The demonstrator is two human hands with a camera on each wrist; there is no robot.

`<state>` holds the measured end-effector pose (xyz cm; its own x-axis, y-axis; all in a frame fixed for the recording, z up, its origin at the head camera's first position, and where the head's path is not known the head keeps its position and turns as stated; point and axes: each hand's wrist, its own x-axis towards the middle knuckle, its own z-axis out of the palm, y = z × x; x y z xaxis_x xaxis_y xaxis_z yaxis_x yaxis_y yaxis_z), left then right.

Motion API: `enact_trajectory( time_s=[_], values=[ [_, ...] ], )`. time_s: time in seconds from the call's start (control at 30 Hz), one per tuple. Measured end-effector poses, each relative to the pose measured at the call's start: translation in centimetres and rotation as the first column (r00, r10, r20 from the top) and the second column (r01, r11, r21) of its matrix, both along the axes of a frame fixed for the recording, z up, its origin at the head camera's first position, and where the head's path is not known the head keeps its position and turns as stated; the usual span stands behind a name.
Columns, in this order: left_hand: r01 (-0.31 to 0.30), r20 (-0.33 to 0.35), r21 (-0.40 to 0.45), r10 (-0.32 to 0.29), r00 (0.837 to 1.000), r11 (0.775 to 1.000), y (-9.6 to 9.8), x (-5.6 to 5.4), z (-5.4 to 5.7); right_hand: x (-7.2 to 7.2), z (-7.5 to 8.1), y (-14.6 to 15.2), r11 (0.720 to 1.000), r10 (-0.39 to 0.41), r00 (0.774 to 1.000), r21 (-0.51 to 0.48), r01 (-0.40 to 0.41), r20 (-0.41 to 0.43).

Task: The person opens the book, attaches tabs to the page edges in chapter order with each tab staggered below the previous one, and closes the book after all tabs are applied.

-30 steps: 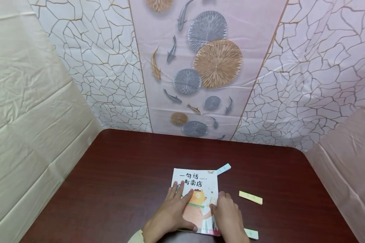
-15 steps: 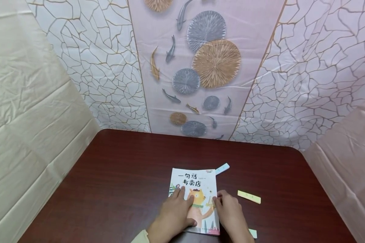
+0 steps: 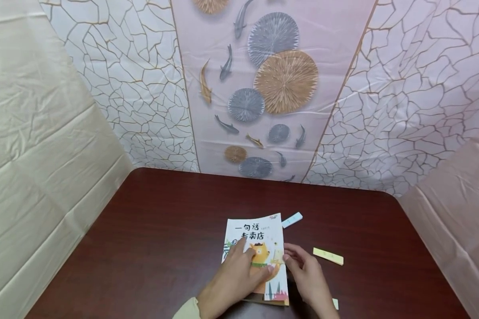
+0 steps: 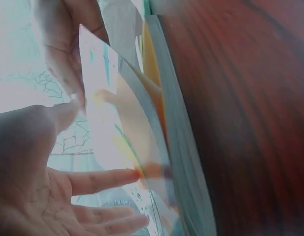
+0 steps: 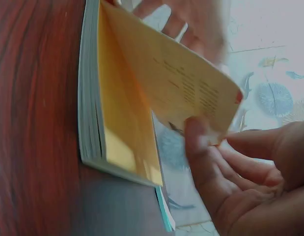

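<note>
A paperback book (image 3: 277,283) with an orange cartoon animal on its white front lies on the table. Its front cover (image 5: 191,83) is lifted along the right side, and a yellow page (image 5: 124,118) shows under it. My right hand (image 3: 307,277) pinches the free edge of the cover between thumb and finger. Across the left part of the cover extends my left hand (image 3: 233,277), fingers spread, its index fingertip right at the printed surface in the left wrist view. The page block (image 4: 186,147) stays flat on the table.
Small paper strips with handwriting lie right of the book: a pale blue strip (image 3: 292,219) by its upper corner, a yellow strip (image 3: 328,256), and a pale green strip (image 3: 335,304) partly behind my right forearm. Patterned cloth (image 3: 287,133) hangs behind the dark red table (image 3: 163,230).
The cover has gone from lying flat to raised along its right side. My right hand has moved from on top of the book to its right edge; my left thumb has shifted up.
</note>
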<state>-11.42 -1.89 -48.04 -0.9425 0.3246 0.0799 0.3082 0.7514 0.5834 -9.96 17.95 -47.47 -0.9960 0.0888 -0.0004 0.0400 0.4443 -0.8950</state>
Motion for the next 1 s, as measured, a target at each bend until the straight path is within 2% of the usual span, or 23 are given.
enact_trajectory(
  time_s=[0.07, 0.17, 0.23, 0.33, 0.43, 0.5, 0.6, 0.7, 0.77, 0.87, 1.0],
  values=[
    [-0.029, 0.023, -0.001, 0.029, 0.999, 1.0, 0.4, -0.1, 0.1, 0.0, -0.1, -0.3, 0.993, 0.0, 1.0, -0.115, -0.001, -0.013],
    [-0.053, -0.006, -0.051, 0.053, 0.999, 0.997, 1.0, -0.2, 0.2, 0.0, -0.2, -0.9, 0.962, -0.003, 1.0, -0.274, 0.007, 0.013],
    [-0.07, -0.021, -0.079, 0.069, 0.997, 0.994, 1.3, -0.2, 0.2, 0.1, -0.2, -1.2, 0.94, 0.003, 0.999, -0.341, 0.009, 0.033],
    [-0.087, -0.034, -0.073, 0.085, 0.996, 0.994, 1.7, -0.3, 0.4, 0.1, -0.3, -1.3, 0.918, 0.036, 0.998, -0.396, -0.016, 0.043],
    [-0.08, -0.005, -0.041, 0.08, 0.997, 0.996, 1.7, -0.4, 0.6, 0.1, -0.5, -1.1, 0.92, 0.123, 0.992, -0.375, -0.109, 0.012],
    [-0.063, 0.011, -0.015, 0.063, 0.998, 0.998, 1.5, -0.5, 1.0, 0.2, -0.6, -0.8, 0.93, 0.186, 0.982, -0.316, -0.186, -0.03],
    [-0.05, 0.063, 0.046, 0.047, 0.997, 0.998, 1.0, -0.7, 1.5, 0.2, -0.9, -0.7, 0.951, 0.246, 0.962, -0.16, -0.263, -0.119],
    [-0.059, 0.099, 0.095, 0.049, 0.994, 0.994, 0.4, -0.8, 1.8, 0.2, -1.0, -0.8, 0.976, 0.218, 0.953, 0.036, -0.216, -0.211],
    [-0.07, 0.118, 0.119, 0.055, 0.991, 0.99, 0.2, -0.8, 1.8, 0.2, -1.1, -1.0, 0.976, 0.196, 0.951, 0.142, -0.165, -0.24],
    [-0.081, 0.125, 0.127, 0.065, 0.99, 0.989, 0.1, -0.7, 1.7, 0.2, -1.3, -1.2, 0.948, 0.186, 0.96, 0.297, -0.119, -0.211],
    [-0.1, 0.134, 0.135, 0.082, 0.988, 0.986, 0.3, -0.6, 1.4, 0.1, -1.7, -1.1, 0.883, 0.195, 0.975, 0.45, -0.129, -0.102]
  ],
)
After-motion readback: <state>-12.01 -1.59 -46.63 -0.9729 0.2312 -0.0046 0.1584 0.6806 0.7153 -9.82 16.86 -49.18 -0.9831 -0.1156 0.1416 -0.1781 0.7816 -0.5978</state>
